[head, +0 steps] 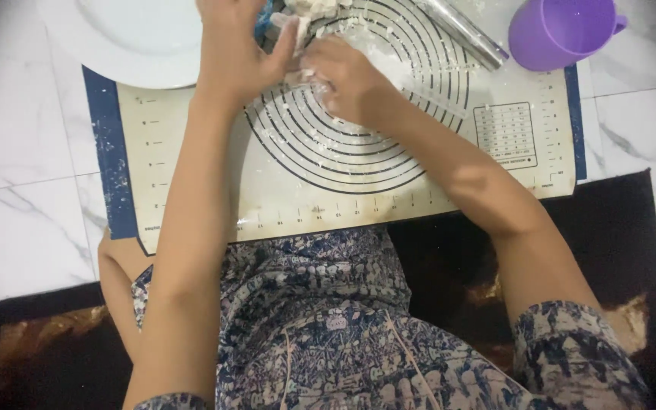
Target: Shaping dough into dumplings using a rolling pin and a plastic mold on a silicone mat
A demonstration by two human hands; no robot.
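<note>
Nearest to you, the baking mat (328,190) lies on the marble floor (17,152). At top centre your left hand (233,53) and right hand (347,80) pinch floury dough (309,11); I judge you are shaping it, so next needs a firm, even press.

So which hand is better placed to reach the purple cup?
Likely the right hand: it lies nearer the purple cup at the mat's far right corner. The left hand sits by the white plate.
</note>
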